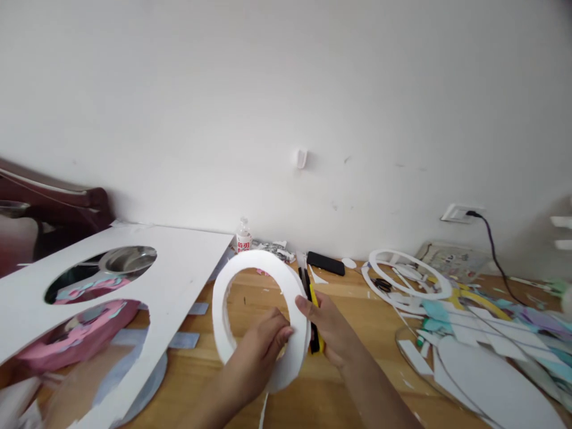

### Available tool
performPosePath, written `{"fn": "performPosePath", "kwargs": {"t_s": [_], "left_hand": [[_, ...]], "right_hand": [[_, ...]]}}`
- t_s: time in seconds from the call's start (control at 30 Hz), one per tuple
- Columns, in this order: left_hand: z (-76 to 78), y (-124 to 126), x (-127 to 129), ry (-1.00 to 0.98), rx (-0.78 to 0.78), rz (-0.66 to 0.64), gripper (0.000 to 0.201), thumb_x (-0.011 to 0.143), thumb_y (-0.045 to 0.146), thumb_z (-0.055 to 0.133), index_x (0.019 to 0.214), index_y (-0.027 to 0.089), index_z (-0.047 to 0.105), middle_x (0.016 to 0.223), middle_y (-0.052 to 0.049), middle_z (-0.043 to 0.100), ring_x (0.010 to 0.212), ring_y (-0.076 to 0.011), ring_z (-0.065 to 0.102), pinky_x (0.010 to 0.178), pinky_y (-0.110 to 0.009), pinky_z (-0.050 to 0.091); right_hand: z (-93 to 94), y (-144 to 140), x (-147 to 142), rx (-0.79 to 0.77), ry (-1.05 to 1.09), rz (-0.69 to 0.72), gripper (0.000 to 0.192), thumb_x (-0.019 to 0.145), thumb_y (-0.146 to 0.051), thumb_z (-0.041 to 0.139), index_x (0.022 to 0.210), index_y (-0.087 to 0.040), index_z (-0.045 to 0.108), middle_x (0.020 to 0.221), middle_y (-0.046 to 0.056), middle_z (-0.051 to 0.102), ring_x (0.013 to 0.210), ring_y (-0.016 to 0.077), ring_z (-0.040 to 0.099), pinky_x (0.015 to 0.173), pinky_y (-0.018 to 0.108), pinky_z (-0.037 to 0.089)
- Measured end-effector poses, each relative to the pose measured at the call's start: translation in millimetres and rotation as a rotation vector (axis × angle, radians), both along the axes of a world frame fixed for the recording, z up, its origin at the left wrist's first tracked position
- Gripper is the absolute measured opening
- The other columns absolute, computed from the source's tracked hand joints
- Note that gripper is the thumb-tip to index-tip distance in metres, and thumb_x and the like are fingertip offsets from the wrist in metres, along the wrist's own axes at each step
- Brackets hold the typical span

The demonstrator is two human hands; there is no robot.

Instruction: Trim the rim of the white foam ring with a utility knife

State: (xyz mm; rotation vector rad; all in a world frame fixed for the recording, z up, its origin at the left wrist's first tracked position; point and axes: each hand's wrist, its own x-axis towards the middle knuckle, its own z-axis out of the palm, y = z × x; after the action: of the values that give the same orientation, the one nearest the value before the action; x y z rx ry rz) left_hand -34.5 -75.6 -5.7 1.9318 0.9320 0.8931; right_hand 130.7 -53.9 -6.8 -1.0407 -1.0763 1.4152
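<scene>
I hold a white foam-board ring (232, 280) upright over the wooden table (357, 322). My left hand (263, 342) grips its lower right rim from the front, fingers pinching the band. My right hand (333, 328) is closed on a yellow and black utility knife (313, 310), whose tip points up along the ring's right outer edge. The knife touches or lies very close to the rim; the blade itself is hidden.
A large white board (179, 280) with round cut-outs leans at the left. A black phone (326, 263), a small bottle (243, 236), thin white rings (409, 274), scissors (383, 285) and coloured paper scraps (491, 322) lie at the back and right. A wall socket with cable (462, 213).
</scene>
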Motion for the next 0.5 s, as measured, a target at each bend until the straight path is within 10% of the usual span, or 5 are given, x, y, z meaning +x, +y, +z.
{"fn": "performPosePath", "kwargs": {"t_s": [0.3,0.5], "left_hand": [[-31.5,-67.9,-11.2,0.119,0.151,0.291,0.02,0.092,0.039,0.056,0.089,0.02,0.062,0.088,-0.005,0.066,0.082,-0.0226,0.062,0.075,-0.031,0.045],[-62.9,-46.7,-39.6,0.343,0.154,0.504,0.031,0.095,0.04,0.048,0.091,0.015,0.065,0.095,-0.014,0.071,0.095,-0.0292,0.066,0.085,-0.041,0.05]], "right_hand": [[-45.3,-66.2,12.7,0.06,0.038,-0.692,0.051,0.067,-0.062,0.078,0.082,-0.017,0.059,0.05,-0.008,0.046,0.043,0.0082,0.038,0.04,0.021,0.03],[-48.9,-90.7,52.1,0.153,0.153,-1.047,0.048,0.068,-0.06,0.077,0.078,-0.02,0.052,0.052,-0.011,0.043,0.043,0.0074,0.038,0.039,0.021,0.032]]}}
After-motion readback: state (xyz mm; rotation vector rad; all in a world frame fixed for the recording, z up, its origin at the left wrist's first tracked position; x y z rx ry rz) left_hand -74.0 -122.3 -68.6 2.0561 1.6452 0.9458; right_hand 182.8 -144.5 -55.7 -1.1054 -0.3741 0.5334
